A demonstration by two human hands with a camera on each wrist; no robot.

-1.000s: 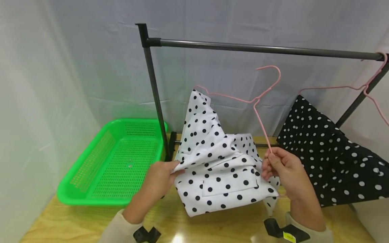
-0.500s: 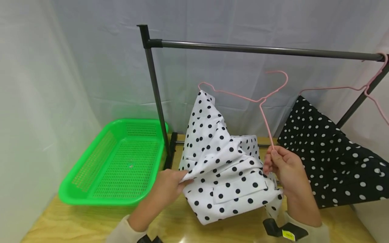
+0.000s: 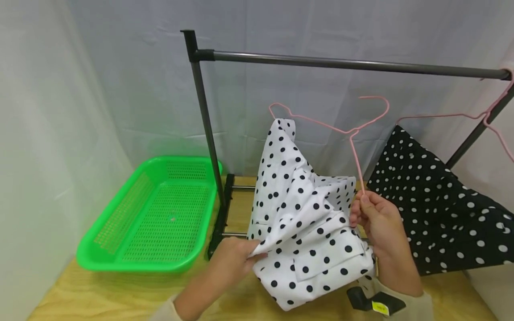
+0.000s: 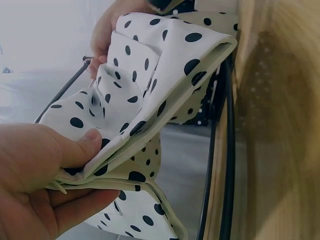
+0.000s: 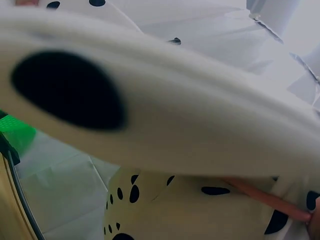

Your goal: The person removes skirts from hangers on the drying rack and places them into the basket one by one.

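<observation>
A white garment with black dots (image 3: 309,223) hangs partly on a pink wire hanger (image 3: 345,131), one shoulder of it up on the hanger's left end. My left hand (image 3: 234,261) pinches the garment's lower left edge (image 4: 95,155) between thumb and fingers. My right hand (image 3: 371,216) grips the hanger's lower wire beside the garment's right side. In the right wrist view the dotted cloth (image 5: 150,115) fills the frame, blurred, with a piece of pink wire (image 5: 270,200) low on the right.
A dark metal rack with a top bar (image 3: 341,64) and left post (image 3: 205,125) stands on the wooden table (image 3: 100,294). A black garment with white dots (image 3: 437,209) hangs on another pink hanger (image 3: 486,116) at the right. A green mesh basket (image 3: 156,214) sits on the left.
Both hands have carried the hanger and white garment to the right and slightly up. The left hand has slid rightward along the table side while keeping its pinch.
</observation>
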